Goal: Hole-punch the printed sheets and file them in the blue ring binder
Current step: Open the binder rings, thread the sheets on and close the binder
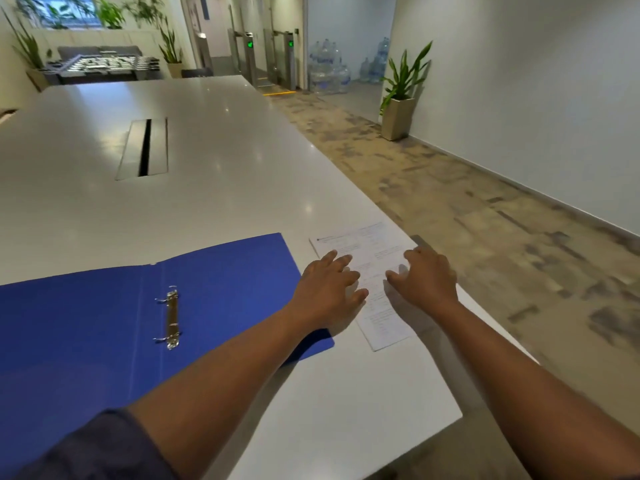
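**Both hands flat on the printed sheets beside the open binder**

Under both hands, near the right edge of the white table (214, 188), lie the printed sheets (372, 252), a flat stack with small blocks of text too fine to read. The left hand (325, 289) rests on the stack's left side with its fingers spread and nearly straight, the fingertips lying on the paper; it pinches nothing. The right hand (427, 278) sits on the stack's right side, palm down, fingers loosely bent and splayed; its fingertips seem to press on the sheet, though blur makes the contact hard to judge. A bare strip of paper shows between the two hands.

Just left of the left hand lies the blue ring binder (86, 323), opened flat, its near right corner passing under the left forearm. Its metal ring clip (170, 318) runs along the spine, well to the left of both hands; whether the rings stand open or closed is unclear. The binder and the sheets lie close together but apart.

Farther out from the hands, a cable slot (143, 148) is set into the tabletop. Beyond the right hand, off the table, a potted plant (401, 98) stands against the wall on patterned carpet.
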`<state>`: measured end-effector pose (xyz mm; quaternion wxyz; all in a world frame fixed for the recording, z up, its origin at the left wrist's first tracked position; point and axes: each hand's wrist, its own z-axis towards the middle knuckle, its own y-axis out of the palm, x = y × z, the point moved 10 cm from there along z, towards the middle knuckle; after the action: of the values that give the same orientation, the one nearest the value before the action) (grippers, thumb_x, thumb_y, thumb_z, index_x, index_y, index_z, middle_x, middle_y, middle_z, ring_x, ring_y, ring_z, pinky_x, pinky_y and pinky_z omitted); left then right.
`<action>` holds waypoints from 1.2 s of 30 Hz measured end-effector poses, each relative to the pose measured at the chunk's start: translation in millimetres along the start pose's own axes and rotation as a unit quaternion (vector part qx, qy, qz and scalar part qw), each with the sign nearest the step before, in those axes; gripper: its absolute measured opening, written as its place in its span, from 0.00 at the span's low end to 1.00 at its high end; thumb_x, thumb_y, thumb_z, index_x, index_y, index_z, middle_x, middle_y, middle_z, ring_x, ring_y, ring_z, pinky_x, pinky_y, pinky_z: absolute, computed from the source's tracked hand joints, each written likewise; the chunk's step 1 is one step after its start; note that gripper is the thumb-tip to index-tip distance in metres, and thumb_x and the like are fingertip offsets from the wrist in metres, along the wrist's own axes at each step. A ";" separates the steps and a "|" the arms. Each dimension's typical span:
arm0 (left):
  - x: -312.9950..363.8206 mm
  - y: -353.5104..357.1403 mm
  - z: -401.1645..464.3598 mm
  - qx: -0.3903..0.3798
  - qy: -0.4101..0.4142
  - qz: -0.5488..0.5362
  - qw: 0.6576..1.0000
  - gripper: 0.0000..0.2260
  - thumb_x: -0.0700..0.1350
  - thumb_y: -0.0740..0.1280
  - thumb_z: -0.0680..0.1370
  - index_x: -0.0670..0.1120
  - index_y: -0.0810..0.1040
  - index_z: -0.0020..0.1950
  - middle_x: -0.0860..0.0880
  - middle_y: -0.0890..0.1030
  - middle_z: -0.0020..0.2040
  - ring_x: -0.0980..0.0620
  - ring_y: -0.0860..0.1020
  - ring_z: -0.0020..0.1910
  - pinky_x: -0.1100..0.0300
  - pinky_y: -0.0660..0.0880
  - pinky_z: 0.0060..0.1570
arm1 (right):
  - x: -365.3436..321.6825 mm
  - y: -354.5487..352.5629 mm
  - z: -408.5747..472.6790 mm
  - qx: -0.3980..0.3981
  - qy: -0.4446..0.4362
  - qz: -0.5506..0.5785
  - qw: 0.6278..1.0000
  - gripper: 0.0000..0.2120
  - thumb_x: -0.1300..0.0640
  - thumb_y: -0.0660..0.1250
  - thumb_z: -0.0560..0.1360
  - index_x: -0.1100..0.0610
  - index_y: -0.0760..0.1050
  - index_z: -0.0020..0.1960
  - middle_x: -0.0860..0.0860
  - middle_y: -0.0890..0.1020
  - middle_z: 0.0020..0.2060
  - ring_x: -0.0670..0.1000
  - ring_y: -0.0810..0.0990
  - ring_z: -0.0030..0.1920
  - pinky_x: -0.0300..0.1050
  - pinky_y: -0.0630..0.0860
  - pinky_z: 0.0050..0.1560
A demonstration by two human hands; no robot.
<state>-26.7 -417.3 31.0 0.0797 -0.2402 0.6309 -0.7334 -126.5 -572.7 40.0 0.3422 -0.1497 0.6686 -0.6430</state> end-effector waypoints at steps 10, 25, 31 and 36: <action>3.2 21.4 9.3 0.059 0.032 0.029 0.997 0.17 0.61 0.58 0.79 0.51 0.74 0.40 0.57 0.77 0.44 0.55 0.73 0.49 0.54 0.74 0.53 | 53.7 21.7 28.6 -0.058 0.019 -0.006 0.998 0.32 0.30 0.69 0.69 0.57 0.78 0.57 0.55 0.79 0.58 0.61 0.76 0.61 0.56 0.77 0.58; 4.2 21.1 3.1 0.086 0.030 0.007 0.996 0.18 0.60 0.62 0.80 0.48 0.83 0.55 0.52 0.79 0.68 0.54 0.74 0.69 0.57 0.69 0.65 | 63.6 25.7 51.2 -0.175 0.081 0.236 0.953 0.14 0.52 0.77 0.70 0.60 0.77 0.47 0.52 0.83 0.41 0.51 0.81 0.37 0.42 0.71 0.33; 1.0 21.3 3.7 0.075 0.016 -0.024 0.997 0.20 0.60 0.64 0.81 0.49 0.82 0.63 0.52 0.76 0.72 0.54 0.70 0.73 0.59 0.67 0.68 | 56.4 7.3 57.4 -0.156 0.069 0.274 0.946 0.06 0.71 0.61 0.72 0.62 0.73 0.42 0.58 0.76 0.37 0.56 0.74 0.37 0.48 0.68 0.36; -24.8 38.6 8.3 0.022 -0.074 -0.173 0.982 0.25 0.61 0.68 0.78 0.51 0.76 0.71 0.52 0.57 0.83 0.53 0.52 0.82 0.50 0.61 0.78 | 47.0 -5.7 52.8 -0.115 0.056 0.327 0.936 0.09 0.68 0.61 0.80 0.59 0.78 0.48 0.57 0.82 0.38 0.54 0.78 0.33 0.41 0.72 0.33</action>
<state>-8.5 -421.6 -11.7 0.0032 -0.3975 0.5562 -0.7298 -127.4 -643.5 36.2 0.4763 0.0751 0.7682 -0.4212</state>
